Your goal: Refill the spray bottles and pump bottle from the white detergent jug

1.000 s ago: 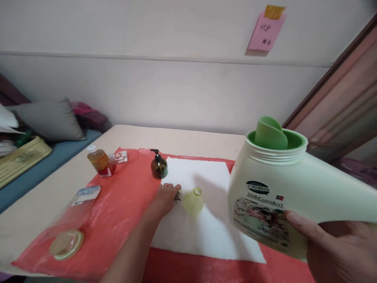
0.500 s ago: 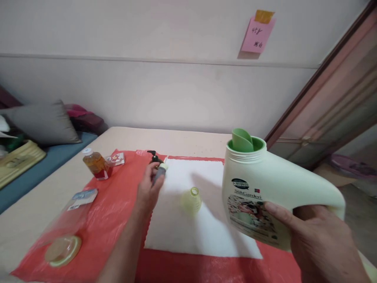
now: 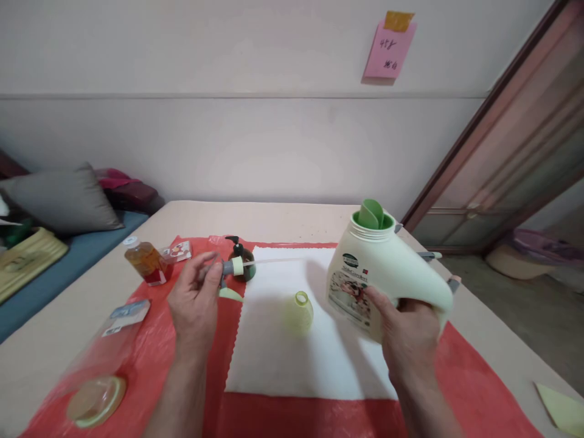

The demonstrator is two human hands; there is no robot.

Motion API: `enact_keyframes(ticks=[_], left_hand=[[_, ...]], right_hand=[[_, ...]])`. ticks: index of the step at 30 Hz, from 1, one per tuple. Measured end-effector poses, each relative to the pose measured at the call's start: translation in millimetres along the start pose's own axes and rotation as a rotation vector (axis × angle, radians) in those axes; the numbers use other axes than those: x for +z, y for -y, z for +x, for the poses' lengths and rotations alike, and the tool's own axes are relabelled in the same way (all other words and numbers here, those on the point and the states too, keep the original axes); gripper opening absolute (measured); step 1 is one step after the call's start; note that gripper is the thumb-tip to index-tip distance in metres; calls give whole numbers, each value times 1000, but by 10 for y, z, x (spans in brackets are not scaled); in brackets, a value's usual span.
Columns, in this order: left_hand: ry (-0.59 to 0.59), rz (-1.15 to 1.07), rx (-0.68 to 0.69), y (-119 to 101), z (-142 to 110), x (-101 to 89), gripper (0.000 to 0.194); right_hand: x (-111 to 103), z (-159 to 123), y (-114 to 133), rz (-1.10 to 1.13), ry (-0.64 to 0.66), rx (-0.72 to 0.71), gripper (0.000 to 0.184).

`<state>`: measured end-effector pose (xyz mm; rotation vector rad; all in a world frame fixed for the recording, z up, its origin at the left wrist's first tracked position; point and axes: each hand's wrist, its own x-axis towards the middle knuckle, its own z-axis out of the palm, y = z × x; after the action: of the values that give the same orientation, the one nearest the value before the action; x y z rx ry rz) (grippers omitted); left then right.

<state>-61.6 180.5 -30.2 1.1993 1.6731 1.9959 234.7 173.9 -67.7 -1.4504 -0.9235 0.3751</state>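
right hand [image 3: 410, 334] fingers wrap a pale green jug [image 3: 387, 280], held tilted above the white towel [image 3: 292, 340]. left hand [image 3: 194, 301] pinches a pump head [image 3: 232, 267], its tube out over the towel, near the yellow bottle [image 3: 298, 310].

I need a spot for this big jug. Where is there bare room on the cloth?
Bare: the white cloth in front of the small yellow ribbed bottle, between left hand and right hand. Crowded: its far left corner, by the dark pump bottle.
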Motion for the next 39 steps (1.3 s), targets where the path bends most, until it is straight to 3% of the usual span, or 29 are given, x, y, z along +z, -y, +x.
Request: enact_keyframes(ticks=[3, 6, 11, 14, 17, 22, 26, 29, 34, 36, 39], left_hand=[[-41, -9, -4, 27, 58, -17, 30], [-11, 67, 43, 10, 46, -40, 26], [132, 192, 186, -104, -89, 5, 23], [206, 254, 309, -199, -158, 45, 21], [191, 292, 427, -314, -200, 26, 21], [63, 405, 465, -478, -227, -90, 21], [122, 430, 510, -490, -226, -85, 20], [234, 423, 600, -442, -241, -2, 21], [450, 451, 723, -264, -363, 243, 22], [559, 504, 705, -161, -446, 367, 21], [746, 637, 593, -13, -552, 519, 23]], right_hand=[[246, 88, -262, 23, -57, 59, 64], [437, 206, -462, -18, -22, 69, 69], [457, 274, -620, -39, 59, 87, 68], [352, 157, -632, -35, 73, 123, 61], [292, -28, -584, 21, 103, 162, 58], [313, -273, -397, 100, -31, 138, 54], [353, -360, -292, 118, -15, 96, 49], [388, -385, -300, 99, 105, 96, 51], [494, -465, -461, -133, 653, 105, 72], [564, -520, -529, -162, 798, 128, 82], [668, -579, -589, -136, 859, 125, 86]])
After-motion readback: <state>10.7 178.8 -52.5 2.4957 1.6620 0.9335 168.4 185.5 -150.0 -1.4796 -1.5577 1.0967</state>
